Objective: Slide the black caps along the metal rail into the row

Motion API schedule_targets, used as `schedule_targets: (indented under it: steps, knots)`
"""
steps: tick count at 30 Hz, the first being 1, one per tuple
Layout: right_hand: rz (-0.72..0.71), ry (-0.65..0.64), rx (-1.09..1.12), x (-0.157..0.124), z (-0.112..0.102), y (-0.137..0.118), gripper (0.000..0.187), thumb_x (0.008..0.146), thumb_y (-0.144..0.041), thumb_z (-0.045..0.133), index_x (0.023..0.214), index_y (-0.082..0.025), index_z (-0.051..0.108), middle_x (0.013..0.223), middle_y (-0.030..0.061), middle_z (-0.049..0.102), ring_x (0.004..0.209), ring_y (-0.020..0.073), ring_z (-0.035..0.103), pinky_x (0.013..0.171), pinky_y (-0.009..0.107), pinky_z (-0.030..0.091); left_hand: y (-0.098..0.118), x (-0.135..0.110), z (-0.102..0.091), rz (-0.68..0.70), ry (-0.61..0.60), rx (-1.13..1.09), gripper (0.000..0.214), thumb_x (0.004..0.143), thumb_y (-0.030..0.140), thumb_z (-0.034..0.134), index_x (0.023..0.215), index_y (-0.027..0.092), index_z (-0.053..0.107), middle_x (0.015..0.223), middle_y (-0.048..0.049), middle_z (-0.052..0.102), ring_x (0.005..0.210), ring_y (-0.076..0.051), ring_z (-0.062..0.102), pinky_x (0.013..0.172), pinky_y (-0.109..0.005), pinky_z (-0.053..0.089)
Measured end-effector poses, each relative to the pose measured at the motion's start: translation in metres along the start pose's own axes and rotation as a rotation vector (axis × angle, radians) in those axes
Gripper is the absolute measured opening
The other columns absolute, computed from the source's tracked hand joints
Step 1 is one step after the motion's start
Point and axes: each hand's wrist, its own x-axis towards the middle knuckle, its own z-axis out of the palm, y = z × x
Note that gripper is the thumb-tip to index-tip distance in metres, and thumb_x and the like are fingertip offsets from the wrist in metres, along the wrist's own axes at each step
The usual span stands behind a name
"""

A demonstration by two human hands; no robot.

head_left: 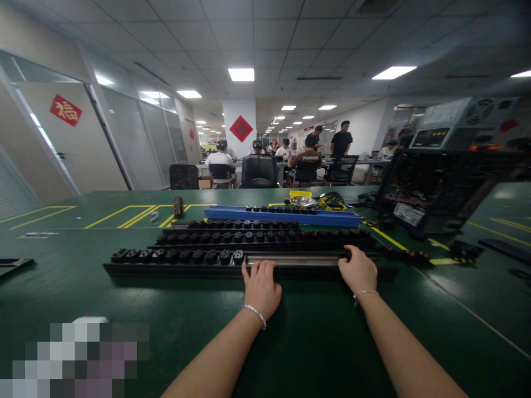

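Across the green table in front of me lies a long black rail with a metallic channel. Round black notched parts fill its left portion in a row. Bent over the near edge are the fingers of my left hand, close to the last round part of that row. Further right, my right hand is closed at the channel, with a small black part partly showing between thumb and fingers. The fingers hide most of that part.
Behind stand more black rails with similar parts and a blue rail. A metal bowl sits at the back. To the right is an open computer case; loose black parts lie before it. People sit and stand beyond the table.
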Motion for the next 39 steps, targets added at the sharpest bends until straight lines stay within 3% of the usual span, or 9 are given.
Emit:
schedule_targets:
  steps: [39]
  knots:
    - [0.023,-0.008,0.040,0.0029,-0.0021,0.0058,0.044,0.077,-0.021,0.039,0.117,-0.016,0.054,0.122,0.0117,0.056,0.110,0.0238,0.053,0.093,0.040,0.039,0.0030,0.0004,-0.0049,-0.019,-0.044,0.046,0.044,0.070,0.013,0.050,0.112,0.025,0.051,0.117,-0.0033,0.059,0.118,-0.022,0.043,0.112,-0.056,0.006]
